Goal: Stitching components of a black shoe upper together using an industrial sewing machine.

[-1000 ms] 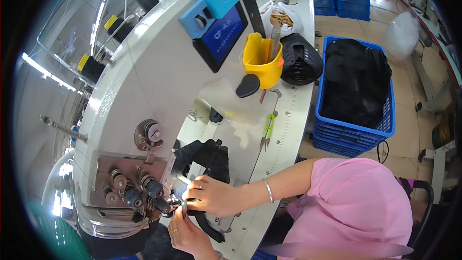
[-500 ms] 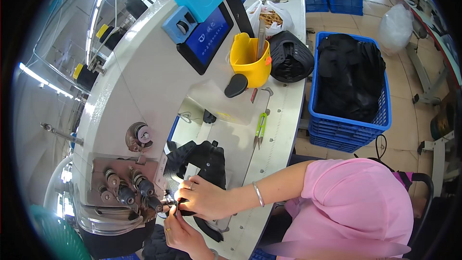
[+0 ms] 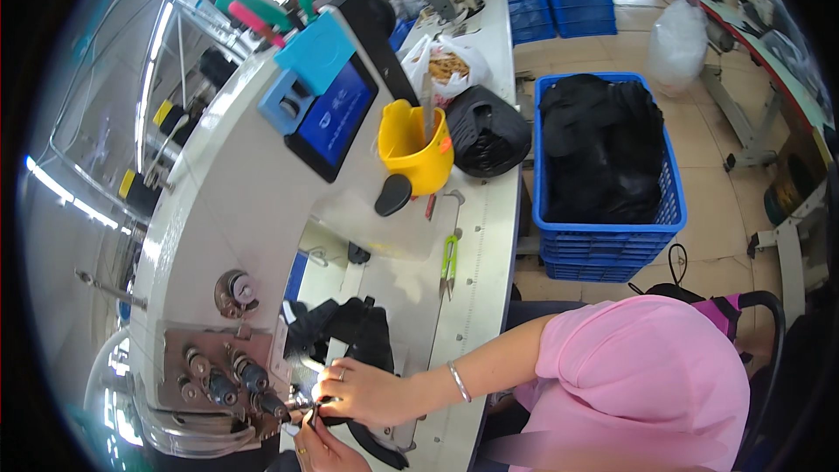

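Beneath the head of a white industrial sewing machine [image 3: 197, 253], a dark padded black fabric piece [image 3: 363, 332] lies bunched on the machine bed. My right hand [image 3: 360, 395], with a ring and a silver bracelet, has its fingers bent down onto the black fabric beside the needle area. Just below it, my left hand [image 3: 325, 450] pinches the fabric's edge between thumb and finger, partly cut off by the lower rim. The fingertips of both hands nearly meet. A small lamp lights that spot, and the needle itself is hidden.
Green thread snips [image 3: 448, 264] lie on the table [image 3: 485, 236]. Behind them stand a yellow cup [image 3: 411, 153], a round black object [image 3: 488, 131], a plastic bag [image 3: 450, 65] and a control screen [image 3: 336, 118]. A blue crate [image 3: 609, 249] of black pieces sits on the right.
My view has shifted, so the cup, snips and crate appear lower and farther left. Both hands stay together at the needle area on the black fabric.
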Motion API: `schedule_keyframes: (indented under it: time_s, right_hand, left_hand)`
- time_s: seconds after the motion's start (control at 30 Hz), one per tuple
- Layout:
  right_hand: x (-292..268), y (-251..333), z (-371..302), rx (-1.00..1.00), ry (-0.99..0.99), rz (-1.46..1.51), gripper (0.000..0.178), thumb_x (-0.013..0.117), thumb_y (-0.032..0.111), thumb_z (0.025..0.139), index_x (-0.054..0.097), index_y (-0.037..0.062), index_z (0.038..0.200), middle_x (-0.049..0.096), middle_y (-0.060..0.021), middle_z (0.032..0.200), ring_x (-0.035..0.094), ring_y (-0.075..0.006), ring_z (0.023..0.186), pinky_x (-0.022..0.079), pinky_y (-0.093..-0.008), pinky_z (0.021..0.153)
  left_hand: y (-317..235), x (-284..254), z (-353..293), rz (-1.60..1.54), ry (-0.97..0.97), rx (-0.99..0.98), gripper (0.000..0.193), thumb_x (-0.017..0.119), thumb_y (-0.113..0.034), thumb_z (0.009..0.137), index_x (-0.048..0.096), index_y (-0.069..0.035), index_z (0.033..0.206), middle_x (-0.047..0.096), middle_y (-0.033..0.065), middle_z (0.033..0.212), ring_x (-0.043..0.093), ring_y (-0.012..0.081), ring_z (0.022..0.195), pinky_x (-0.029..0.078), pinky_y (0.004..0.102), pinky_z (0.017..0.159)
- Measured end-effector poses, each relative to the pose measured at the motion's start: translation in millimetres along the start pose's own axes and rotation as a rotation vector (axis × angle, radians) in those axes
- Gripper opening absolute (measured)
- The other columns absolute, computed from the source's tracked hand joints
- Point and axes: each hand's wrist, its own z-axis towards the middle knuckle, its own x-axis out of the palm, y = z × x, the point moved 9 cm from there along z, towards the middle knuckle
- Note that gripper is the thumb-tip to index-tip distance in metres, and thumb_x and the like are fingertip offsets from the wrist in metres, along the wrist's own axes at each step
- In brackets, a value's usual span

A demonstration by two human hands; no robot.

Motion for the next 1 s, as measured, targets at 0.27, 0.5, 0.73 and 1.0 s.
schedule_keyframes:
  time_s: [0.27,0.5,0.73,1.0]
  right_hand:
    - [-5.1,4.4,-1.4,-0.017,-0.114,0.043,0.033,0.069,0.007,0.068,0.063,0.0084,0.1,0.053,-0.0067,0.113,0.048,-0.028,0.115,0.036,-0.044,0.103]
    - [-2.0,1.1,0.4,0.042,-0.109,0.039,0.031,0.071,0.008,0.069,0.063,0.0111,0.098,0.052,-0.0046,0.111,0.048,-0.0258,0.116,0.036,-0.0438,0.102]
    - [-1.5,-0.5,1.0,0.041,-0.043,0.058,0.034,0.074,0.012,0.067,0.065,0.0128,0.1,0.051,-0.0015,0.106,0.05,-0.0241,0.113,0.036,-0.0416,0.098]
    - [-6.3,2.9,-1.1,0.009,-0.11,0.018,0.037,0.072,0.006,0.064,0.064,0.0117,0.1,0.054,-0.0025,0.113,0.05,-0.0242,0.114,0.037,-0.0421,0.098]
  left_hand:
    - [-9.7,-9.3,0.3,0.038,-0.06,0.058,0.018,0.064,-0.016,0.096,0.07,0.0,0.089,0.068,0.0108,0.075,0.065,0.023,0.06,0.05,0.0324,0.052]
    - [-7.1,-9.5,1.8,-0.005,-0.098,0.071,0.02,0.065,-0.018,0.096,0.071,-0.002,0.087,0.066,0.0082,0.072,0.06,0.0189,0.056,0.048,0.0315,0.05]
    - [1.2,-2.0,0.7,-0.037,-0.035,0.018,0.014,0.06,-0.011,0.096,0.068,0.0,0.095,0.066,0.016,0.084,0.065,0.0351,0.073,0.049,0.0411,0.06]
    - [7.5,1.6,-2.3,-0.028,-0.01,-0.011,0.016,0.059,-0.013,0.097,0.068,0.0,0.095,0.067,0.016,0.086,0.064,0.0366,0.074,0.049,0.0429,0.061]
